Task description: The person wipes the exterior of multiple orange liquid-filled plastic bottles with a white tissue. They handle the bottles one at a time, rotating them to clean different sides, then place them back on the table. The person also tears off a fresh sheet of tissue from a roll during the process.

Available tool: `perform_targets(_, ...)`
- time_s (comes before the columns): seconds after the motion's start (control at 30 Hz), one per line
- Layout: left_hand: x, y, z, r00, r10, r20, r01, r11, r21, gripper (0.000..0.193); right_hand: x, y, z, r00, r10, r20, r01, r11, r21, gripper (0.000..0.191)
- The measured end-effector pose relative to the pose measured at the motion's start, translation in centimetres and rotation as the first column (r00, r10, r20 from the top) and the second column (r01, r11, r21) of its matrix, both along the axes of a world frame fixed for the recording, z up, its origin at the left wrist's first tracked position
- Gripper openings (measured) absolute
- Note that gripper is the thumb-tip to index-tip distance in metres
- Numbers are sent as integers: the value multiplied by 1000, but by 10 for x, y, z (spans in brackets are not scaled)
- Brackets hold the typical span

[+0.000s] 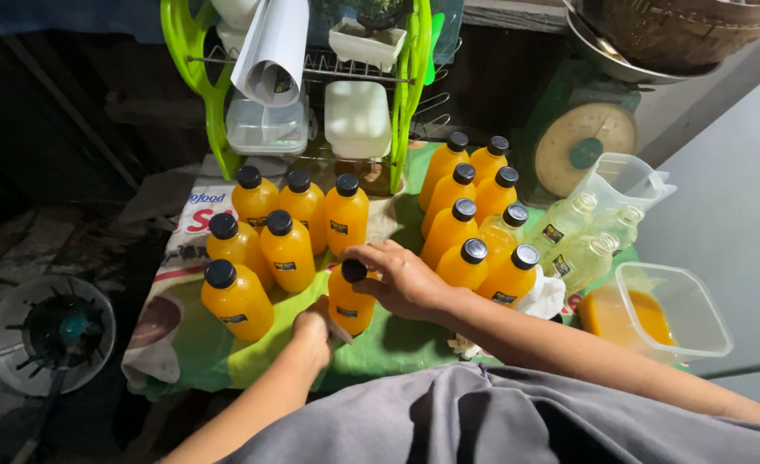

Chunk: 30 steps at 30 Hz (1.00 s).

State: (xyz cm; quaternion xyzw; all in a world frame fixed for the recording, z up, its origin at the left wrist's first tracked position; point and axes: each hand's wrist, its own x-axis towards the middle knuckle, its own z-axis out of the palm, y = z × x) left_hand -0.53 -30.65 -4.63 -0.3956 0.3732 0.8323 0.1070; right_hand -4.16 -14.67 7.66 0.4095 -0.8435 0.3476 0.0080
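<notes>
The right hand (406,279) pinches the black cap of an orange juice bottle (350,302) from above, fingers curled around it. The left hand (313,333) is closed against the bottle's lower side. Six capped bottles (287,249) stand just left of the grip.

table (397,344), green cloth | orange bottles (287,249) | clear bottles (582,258) | plastic tub (680,309)

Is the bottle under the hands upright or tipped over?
Upright. The orange bottle stands on the green cloth, black cap on top, right hand at the cap, left hand at its base.
</notes>
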Motion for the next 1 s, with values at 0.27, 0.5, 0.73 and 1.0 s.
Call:
perform_targets(0.27,5,45,42,996,52,-79,-75,939,-335,51,4,-3,-1,957,-291,22,292,953,-77,41)
perform_targets(0.5,15,59,31,921,-2,-391,-176,891,-419,60,-1,-5,-2,940,-341,10,341,938,-61,42)
perform_targets(0.73,9,39,-8,992,-20,-124,-17,957,-291,59,3,-5,2,928,-353,123,349,936,51,43)
perform_targets(1.0,4,11,8,979,-201,20,198,935,-294,94,5,-11,9,922,-370,112,359,928,101,42)
